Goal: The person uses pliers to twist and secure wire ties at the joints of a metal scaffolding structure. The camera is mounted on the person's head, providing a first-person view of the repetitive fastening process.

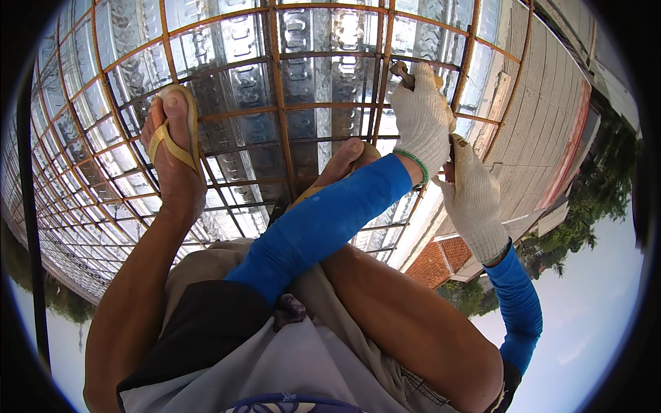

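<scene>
My left hand (420, 113), in a white knitted glove, reaches across to the right side of the steel mesh. Its fingers are closed around a short brown metal piece (402, 74) whose blunt end sticks out by the thumb; the rest is hidden in the glove. Just nearer and to the right, my right hand (475, 196) wears a matching glove. Its fingers curl in close to the left wrist, and whatever they hold is covered. Rusty reinforcing bars (277, 82), crossed into a grid, run beneath and beside both hands.
Shiny corrugated metal decking (237, 89) lies under the grid. My sandalled left foot (175, 131) and my right foot (344, 162) rest on the bars. To the right are a pale boarded surface (537, 124), a drop at its edge, a tiled roof (441, 261) and trees (599, 186).
</scene>
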The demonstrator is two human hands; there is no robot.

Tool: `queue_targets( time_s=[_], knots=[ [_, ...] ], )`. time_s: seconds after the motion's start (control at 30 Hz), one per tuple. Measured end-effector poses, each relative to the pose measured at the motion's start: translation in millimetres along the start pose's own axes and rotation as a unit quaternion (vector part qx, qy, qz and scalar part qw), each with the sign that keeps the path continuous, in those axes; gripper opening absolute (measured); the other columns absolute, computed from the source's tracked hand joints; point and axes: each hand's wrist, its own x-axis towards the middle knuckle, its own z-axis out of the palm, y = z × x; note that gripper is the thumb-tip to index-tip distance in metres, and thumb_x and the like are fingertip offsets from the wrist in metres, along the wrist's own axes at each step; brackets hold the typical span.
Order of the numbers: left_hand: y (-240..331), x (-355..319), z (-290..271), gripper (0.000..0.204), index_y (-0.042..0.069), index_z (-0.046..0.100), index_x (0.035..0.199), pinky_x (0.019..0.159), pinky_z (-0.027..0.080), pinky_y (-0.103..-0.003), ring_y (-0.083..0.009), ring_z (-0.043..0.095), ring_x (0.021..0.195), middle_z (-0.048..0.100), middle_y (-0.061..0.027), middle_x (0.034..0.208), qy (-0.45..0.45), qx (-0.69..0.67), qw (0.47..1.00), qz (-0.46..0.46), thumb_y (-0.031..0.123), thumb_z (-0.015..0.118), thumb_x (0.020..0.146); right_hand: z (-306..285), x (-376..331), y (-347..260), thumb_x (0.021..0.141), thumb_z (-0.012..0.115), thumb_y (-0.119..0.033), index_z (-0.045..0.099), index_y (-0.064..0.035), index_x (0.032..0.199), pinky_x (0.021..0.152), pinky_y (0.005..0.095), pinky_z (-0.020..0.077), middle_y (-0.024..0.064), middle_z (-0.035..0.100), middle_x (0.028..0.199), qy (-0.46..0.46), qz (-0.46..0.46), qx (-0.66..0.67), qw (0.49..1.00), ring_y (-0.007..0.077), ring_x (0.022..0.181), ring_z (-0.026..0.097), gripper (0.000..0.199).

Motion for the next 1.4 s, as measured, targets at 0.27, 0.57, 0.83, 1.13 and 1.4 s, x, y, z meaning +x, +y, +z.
queue_targets(
  time_s=[0.27, 0.57, 0.83, 1.13, 1.4],
  knots=[
    [16, -4, -19, 0.034, 0.007, 0.062, 0.097, 0.047, 0.041, -0.036, -0.0137, 0.047, 0.048, 0.046, 0.0043, 0.061, -0.140, -0.014, 0.989, -0.053, 0.038, 0.073, 0.100, -18, 9, -10, 0.099, 0.063, -0.018, 0.060, -0.0013, 0.106, 0.044, 0.0277, 0.0422, 0.0021, 0.056, 0.067, -0.145, 0.247, 0.412, 0.865, 0.0128, 0.050, 0.054, 0.018],
    [13, -11, -4, 0.029, 0.008, 0.061, 0.094, 0.047, 0.042, -0.034, -0.0152, 0.046, 0.049, 0.048, 0.0029, 0.064, 0.025, 0.110, 0.993, 0.039, 0.035, 0.069, 0.102, -9, 13, -17, 0.099, 0.070, -0.027, 0.060, -0.0038, 0.116, 0.046, 0.0219, 0.0430, 0.0000, 0.058, 0.073, -0.089, 0.184, 0.299, 0.932, 0.0069, 0.049, 0.050, 0.030],
    [18, -14, -4, 0.027, 0.007, 0.062, 0.092, 0.045, 0.039, -0.033, -0.0139, 0.045, 0.049, 0.045, 0.0027, 0.062, -0.031, 0.059, 0.997, -0.044, 0.032, 0.067, 0.104, -2, 1, -12, 0.104, 0.065, -0.025, 0.055, 0.0020, 0.134, 0.056, 0.0325, 0.0558, 0.0063, 0.065, 0.083, -0.102, 0.235, 0.409, 0.876, 0.0169, 0.064, 0.065, 0.041],
    [17, -21, -6, 0.029, 0.008, 0.063, 0.094, 0.048, 0.043, -0.035, -0.0138, 0.049, 0.052, 0.050, 0.0022, 0.065, -0.046, 0.043, 0.998, -0.010, 0.035, 0.071, 0.102, -9, -9, 5, 0.105, 0.065, -0.032, 0.059, -0.0058, 0.114, 0.044, 0.0295, 0.0467, 0.0044, 0.064, 0.074, -0.168, 0.305, 0.653, 0.672, 0.0130, 0.049, 0.056, 0.028],
    [6, -6, 0, 0.029, 0.007, 0.062, 0.094, 0.045, 0.039, -0.033, -0.0139, 0.046, 0.048, 0.047, 0.0023, 0.061, 0.055, 0.050, 0.997, 0.009, 0.033, 0.074, 0.098, 12, 2, -13, 0.097, 0.071, -0.020, 0.060, -0.0012, 0.115, 0.051, 0.0320, 0.0480, 0.0014, 0.060, 0.075, -0.001, 0.088, 0.180, 0.980, 0.0125, 0.054, 0.055, 0.029]
  ],
)
